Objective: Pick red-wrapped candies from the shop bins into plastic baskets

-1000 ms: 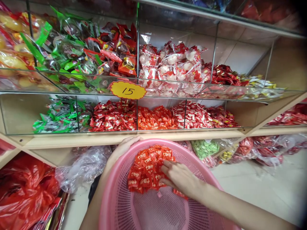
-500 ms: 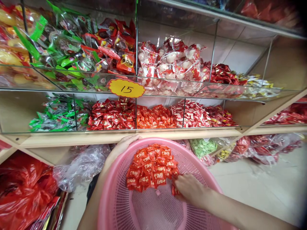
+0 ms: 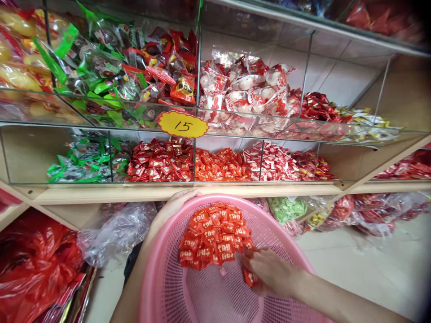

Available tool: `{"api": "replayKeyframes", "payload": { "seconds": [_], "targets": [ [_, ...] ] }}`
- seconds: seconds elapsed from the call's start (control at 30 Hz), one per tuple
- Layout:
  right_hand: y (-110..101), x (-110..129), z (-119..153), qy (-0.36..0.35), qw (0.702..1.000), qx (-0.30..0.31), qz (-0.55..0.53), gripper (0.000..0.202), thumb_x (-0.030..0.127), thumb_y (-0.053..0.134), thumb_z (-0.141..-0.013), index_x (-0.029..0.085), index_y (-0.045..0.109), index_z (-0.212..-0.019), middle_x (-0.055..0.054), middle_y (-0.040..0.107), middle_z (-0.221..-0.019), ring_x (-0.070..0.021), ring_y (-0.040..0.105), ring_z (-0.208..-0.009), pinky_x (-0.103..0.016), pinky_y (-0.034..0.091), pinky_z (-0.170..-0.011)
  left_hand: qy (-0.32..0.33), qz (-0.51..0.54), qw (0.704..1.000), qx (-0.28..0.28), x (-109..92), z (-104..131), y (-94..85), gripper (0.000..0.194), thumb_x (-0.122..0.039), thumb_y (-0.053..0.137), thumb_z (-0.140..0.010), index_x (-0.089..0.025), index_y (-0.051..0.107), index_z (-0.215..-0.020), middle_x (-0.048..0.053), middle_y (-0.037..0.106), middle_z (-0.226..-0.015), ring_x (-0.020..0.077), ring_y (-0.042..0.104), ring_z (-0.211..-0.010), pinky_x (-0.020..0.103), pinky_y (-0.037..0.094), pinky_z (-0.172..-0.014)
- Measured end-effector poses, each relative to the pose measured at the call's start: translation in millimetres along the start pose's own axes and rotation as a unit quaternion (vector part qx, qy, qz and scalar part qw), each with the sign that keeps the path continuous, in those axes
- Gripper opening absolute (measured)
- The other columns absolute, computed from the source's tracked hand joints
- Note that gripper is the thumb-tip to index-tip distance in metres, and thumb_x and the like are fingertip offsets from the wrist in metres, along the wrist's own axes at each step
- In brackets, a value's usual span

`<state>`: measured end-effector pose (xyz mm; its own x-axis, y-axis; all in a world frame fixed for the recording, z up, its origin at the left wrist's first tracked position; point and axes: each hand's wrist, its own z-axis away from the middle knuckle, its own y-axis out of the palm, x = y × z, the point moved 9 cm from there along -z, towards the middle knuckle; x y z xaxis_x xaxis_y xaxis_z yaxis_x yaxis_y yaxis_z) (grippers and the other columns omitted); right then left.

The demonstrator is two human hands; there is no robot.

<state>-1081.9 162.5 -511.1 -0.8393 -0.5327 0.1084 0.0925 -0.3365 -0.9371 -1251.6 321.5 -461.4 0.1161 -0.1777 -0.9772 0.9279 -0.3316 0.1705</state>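
Note:
A pink plastic mesh basket (image 3: 155,251) is tilted against the front of the shelf. My left hand (image 3: 182,199) grips its far left rim, fingers partly hidden by the rim. Inside, a pile of small red candy packets (image 3: 215,235) with pale lettering lies against the far wall. At the right of that pile, my right hand (image 3: 269,271) is closed on a few red candy packets (image 3: 249,276), which poke out under its fingers. A small pale pink piece (image 3: 222,271) lies alone on the basket's bottom.
Glass-fronted shelf bins hold wrapped sweets, including orange-red packets (image 3: 218,165) straight ahead. A yellow price tag (image 3: 183,124) reads 15. Below are a red plastic bag (image 3: 33,264), a clear bag (image 3: 117,229) and bagged green sweets (image 3: 288,208).
My right hand has moved slightly down and away from the pile, with more of the held packets showing. My left hand stays on the rim. The view has shifted slightly.

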Motion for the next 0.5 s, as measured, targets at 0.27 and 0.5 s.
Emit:
{"api": "replayKeyframes", "payload": {
  "seconds": [0.27, 0.5],
  "targets": [
    [-68.3, 9.0, -1.1, -0.029, 0.991, -0.128, -0.010, 0.014, 0.023, 0.056, -0.076, 0.014, 0.060, -0.086, -0.006, 0.063, -0.080, -0.0199, 0.059, -0.075, -0.030, 0.038, -0.062, 0.018, -0.003, 1.000, 0.004, -2.7, 2.7, 0.7, 0.024, -0.038, 0.064, -0.074, -0.015, 0.071, -0.079, 0.005, 0.071, -0.087, 0.0199, 0.061, -0.087, 0.032, 0.041, -0.085],
    [-74.4, 23.3, -21.0, -0.060, 0.984, -0.160, 0.048, 0.012, 0.027, 0.060, -0.082, 0.015, 0.063, -0.083, -0.007, 0.064, -0.085, -0.0216, 0.060, -0.084, -0.032, 0.043, -0.068, 0.018, -0.010, 1.000, 0.005, -5.1, 4.5, 2.1, 0.022, -0.035, 0.064, -0.074, -0.014, 0.071, -0.079, 0.004, 0.071, -0.083, 0.0174, 0.061, -0.081, 0.030, 0.042, -0.082]
  ]
}}
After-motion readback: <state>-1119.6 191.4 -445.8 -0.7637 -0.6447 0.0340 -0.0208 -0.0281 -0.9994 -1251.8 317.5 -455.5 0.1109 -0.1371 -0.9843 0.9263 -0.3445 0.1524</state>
